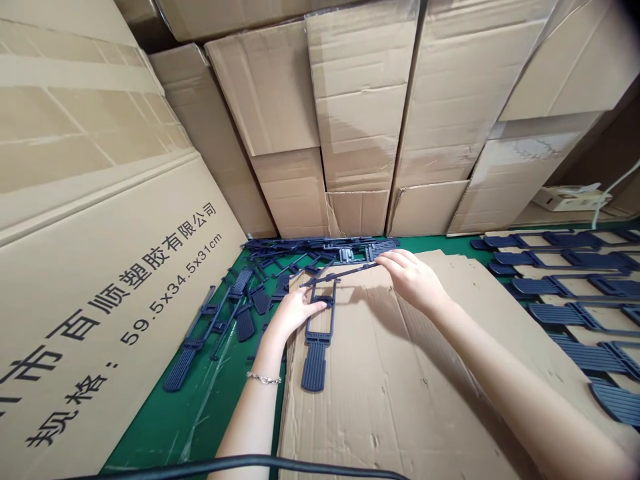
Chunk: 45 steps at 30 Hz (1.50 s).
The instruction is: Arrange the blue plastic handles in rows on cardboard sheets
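Note:
A dark blue plastic frame [315, 363] with a ribbed, paddle-like end lies on a stack of cardboard sheets [380, 400]. My left hand [293, 312] is at its upper left side, thumb over the crossbar and the other fingers partly hidden, seemingly gripping the rail. Just above, my right hand [413, 279] pinches the right end of a second dark blue plastic frame [345, 272], seen nearly edge-on and tilted. The left end of this second frame reaches close to my left fingertips; whether they touch is unclear.
Loose dark blue plastic parts [245, 320] lie heaped on the green table [200, 427] at left and back. Rows of similar frames [575, 313] rest on cardboard at right. Large cardboard boxes [360, 100] wall the back and left. A black cable [250, 461] crosses the near edge.

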### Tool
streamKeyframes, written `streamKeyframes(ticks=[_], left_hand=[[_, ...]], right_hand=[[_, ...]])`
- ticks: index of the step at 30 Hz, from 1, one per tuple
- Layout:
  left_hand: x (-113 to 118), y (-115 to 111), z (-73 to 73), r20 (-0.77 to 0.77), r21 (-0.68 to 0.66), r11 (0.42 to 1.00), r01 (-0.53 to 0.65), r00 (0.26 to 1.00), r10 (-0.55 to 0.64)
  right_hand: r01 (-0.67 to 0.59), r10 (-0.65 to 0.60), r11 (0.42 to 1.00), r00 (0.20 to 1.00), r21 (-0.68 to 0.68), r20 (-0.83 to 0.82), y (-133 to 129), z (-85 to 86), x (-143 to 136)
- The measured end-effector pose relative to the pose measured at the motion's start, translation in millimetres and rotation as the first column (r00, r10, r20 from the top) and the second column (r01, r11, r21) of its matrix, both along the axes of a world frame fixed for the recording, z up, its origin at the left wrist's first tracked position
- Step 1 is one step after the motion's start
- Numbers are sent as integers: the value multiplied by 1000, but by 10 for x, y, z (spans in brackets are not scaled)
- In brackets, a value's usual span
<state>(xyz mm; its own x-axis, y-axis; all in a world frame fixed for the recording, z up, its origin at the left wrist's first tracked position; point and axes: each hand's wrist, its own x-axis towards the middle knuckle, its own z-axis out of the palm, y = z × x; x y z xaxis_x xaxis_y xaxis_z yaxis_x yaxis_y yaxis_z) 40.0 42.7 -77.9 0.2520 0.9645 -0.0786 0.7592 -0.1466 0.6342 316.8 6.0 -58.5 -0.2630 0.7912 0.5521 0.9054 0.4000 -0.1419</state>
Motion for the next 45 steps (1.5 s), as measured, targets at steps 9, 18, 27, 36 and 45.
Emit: streamKeyframes(ticks=[9,18,27,36,45], left_hand=[[-40,125,-130,67,96,991,-93,994,86],[-39,167,-114,36,314,919,-241,970,242],[-229,258,1,137,525,750,-403,909,393],[-828,307,240,684,284,467,-837,518,513],[-897,384,-38,873,-270,486,-831,2,487]], right_hand=[[118,-159,987,740,-106,-653,-291,-172,193],[-138,-300,941,76,-308,-951,-443,-416,42],[-190,-357,923,-105,-333,-928,-377,-527,42],[-211,-404,898,-53,-385,-913,-420,-544,30],[-214,-426,885,-18,-413,-904,-431,-524,30]])
